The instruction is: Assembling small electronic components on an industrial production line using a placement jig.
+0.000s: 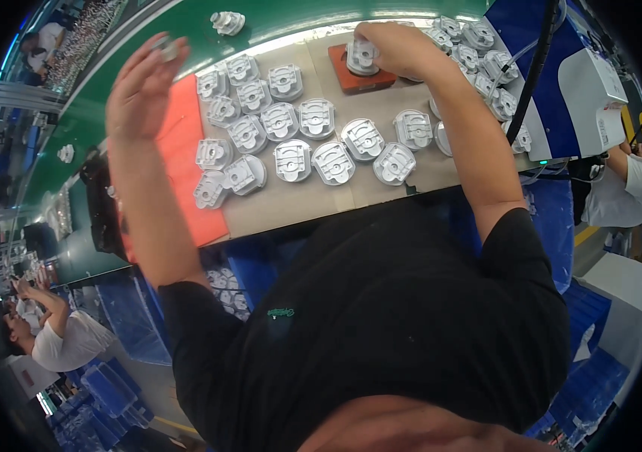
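Observation:
My left hand [138, 98] is raised over the red-orange mat [191, 162], smeared by motion. Its fingertips pinch a small pale part [168, 51], too blurred to name. My right hand [400, 49] closes round a round white plastic housing [362, 57], which sits on a red-brown block [351, 81]; its thumb side and fingers hide part of the housing. Between my arms lie several similar white housings [317, 119], set out apart or touching on the beige work surface [260, 207].
A green belt [178, 22] runs along the far side, bearing a stack of white parts [228, 22]. More housings [479, 36] crowd beyond my right forearm, beside a blue-and-white machine [588, 98] with a black cable [535, 75]. Blue bins [554, 233] stand below. Other people sit at both sides.

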A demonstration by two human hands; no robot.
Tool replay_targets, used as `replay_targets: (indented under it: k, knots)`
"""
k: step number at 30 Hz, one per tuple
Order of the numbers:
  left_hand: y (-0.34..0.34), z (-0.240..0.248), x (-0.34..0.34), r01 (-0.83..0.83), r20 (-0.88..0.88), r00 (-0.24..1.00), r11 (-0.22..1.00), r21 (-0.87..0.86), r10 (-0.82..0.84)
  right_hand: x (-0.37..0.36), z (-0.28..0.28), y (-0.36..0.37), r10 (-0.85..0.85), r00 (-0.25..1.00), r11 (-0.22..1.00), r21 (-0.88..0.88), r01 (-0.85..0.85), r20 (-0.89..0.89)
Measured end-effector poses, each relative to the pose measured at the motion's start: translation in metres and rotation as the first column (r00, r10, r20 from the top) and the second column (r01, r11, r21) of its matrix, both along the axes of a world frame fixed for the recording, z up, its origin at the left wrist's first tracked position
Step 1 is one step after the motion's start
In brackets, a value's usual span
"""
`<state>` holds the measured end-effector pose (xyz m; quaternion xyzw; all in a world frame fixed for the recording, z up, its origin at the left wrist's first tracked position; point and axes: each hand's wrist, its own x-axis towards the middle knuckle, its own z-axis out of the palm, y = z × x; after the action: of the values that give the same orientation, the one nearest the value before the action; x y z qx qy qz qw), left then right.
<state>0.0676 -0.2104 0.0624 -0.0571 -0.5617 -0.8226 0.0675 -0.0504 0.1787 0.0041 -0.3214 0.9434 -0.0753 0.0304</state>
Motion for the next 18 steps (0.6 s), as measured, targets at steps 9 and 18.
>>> replay_targets:
  k: [9,18]
  knots:
    - [0.129,-0.045,-0.062,0.220,0.012,0.959,0.771,0.598,-0.283,-0.024,-0.004,0.012,0.113,0.973,0.977,-0.201,-0.072,0.201]
    - [0.166,-0.059,-0.078,0.105,0.119,0.981,0.937,0.333,-0.152,-0.024,-0.013,0.016,0.089,0.965,0.970,-0.244,-0.027,0.247]
